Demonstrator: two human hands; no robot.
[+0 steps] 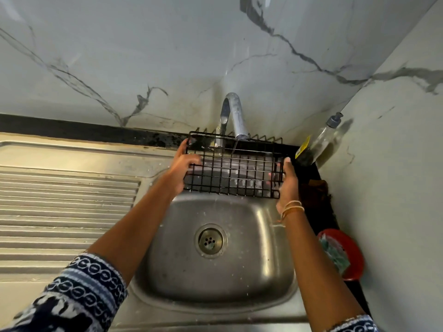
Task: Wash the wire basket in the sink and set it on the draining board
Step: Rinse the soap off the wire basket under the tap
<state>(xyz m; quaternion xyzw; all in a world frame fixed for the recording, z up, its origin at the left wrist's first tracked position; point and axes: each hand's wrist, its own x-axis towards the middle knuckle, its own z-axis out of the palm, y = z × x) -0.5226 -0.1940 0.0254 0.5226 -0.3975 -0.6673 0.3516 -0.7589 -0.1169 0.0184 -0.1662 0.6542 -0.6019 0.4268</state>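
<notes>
Left hand (185, 167) & right hand (288, 182) each grip an end of the black wire basket (231, 174) under the tap (233, 115) — wet wires could slip, dropping it into the sink (263, 236).

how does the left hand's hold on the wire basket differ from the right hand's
The left hand curls its fingers round the left end of the wire basket; the right hand lies flatter against the right end. The right wrist wears thread bands; the left wrist is bare. Both hold the basket above the sink, under the tap.
</notes>
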